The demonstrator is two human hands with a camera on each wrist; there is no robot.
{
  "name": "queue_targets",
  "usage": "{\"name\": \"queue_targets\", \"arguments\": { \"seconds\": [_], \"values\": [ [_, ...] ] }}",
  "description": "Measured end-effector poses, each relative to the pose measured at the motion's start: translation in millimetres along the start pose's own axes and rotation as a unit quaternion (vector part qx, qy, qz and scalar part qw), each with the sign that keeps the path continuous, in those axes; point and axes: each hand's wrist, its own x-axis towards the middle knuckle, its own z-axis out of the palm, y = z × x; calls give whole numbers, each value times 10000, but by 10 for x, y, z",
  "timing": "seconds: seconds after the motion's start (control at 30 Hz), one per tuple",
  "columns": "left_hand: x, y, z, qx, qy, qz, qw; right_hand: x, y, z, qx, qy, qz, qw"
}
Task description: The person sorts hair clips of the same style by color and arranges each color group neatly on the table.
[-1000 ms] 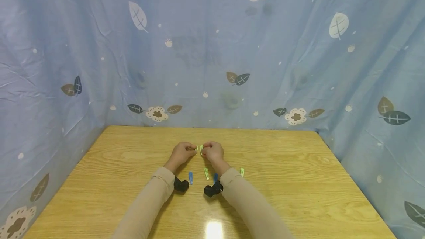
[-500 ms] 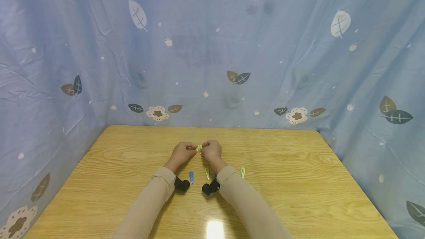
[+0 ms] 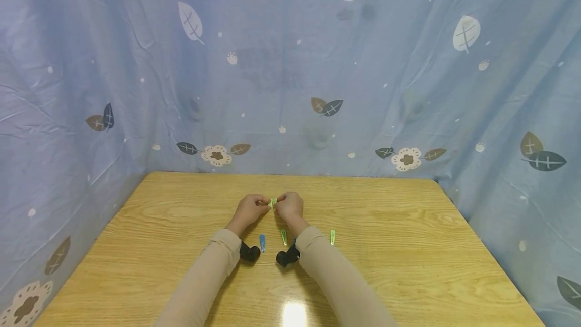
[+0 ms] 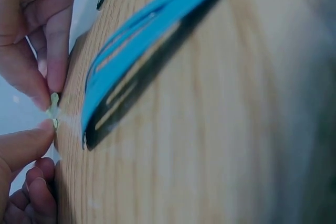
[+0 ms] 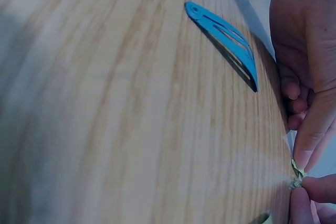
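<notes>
Both hands meet near the back of the table. In the head view my left hand (image 3: 248,210) pinches a light green snap hair clip (image 3: 271,204) between thumb and finger. Opposite it, my right hand (image 3: 291,206) pinches a second green hair clip (image 3: 275,201). The clips overlap between the fingertips, which cover most of them. In the left wrist view the left hand (image 4: 21,153) is at the lower left and the right hand (image 4: 50,14) above. A blue hair clip (image 3: 262,243) lies on the table between the forearms.
A green hair clip (image 3: 284,237) lies beside a second blue clip (image 3: 294,240), mostly covered by the right sleeve. Another green clip (image 3: 333,237) lies right of that forearm. Black wrist cameras (image 3: 250,253) hang low over the wooden table (image 3: 408,246). A patterned curtain (image 3: 281,79) stands behind.
The right hand has moved slightly left with its green hair clip, closing the gap to the left hand's clip. The left hand has stayed nearly still; both still pinch their clips.
</notes>
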Motion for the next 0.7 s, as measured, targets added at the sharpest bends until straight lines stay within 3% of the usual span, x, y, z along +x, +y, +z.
{"name": "queue_targets", "arguments": {
  "seconds": [0.47,0.7],
  "values": [
    [-19,6,15,20,-49,-39,10000,-3,11,-2,-202,42,31,9998],
    [-37,30,3,24,-56,-94,9999,-12,18,7,-57,17,45,10000]
  ]
}}
